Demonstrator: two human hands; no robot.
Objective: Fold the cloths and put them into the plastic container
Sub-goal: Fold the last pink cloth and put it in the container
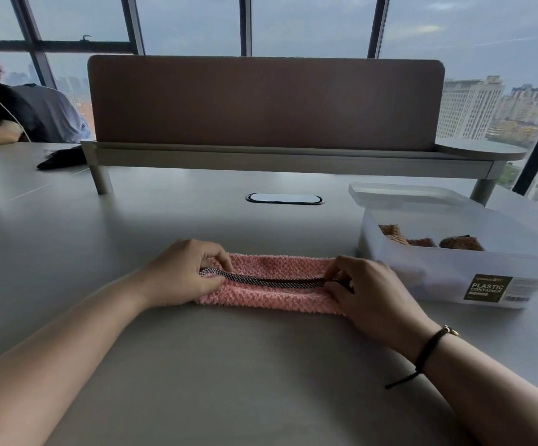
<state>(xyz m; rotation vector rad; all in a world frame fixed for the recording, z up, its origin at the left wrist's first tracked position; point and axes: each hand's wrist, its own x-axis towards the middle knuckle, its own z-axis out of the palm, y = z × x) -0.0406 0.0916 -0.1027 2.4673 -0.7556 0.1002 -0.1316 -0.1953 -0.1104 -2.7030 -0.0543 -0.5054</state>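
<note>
You have one readable text here: a dark label [487, 288] with pale lettering on the near wall of the clear plastic container [422, 262], which stands by the right edge of the desk [261, 365]. It reads "PLASTIC CONTAINER" in two lines. You'll see a smaller line above those words and another below, both too small to read. Beside the label, a white barcode sticker [522, 289] carries print too blurred to make out.
</note>
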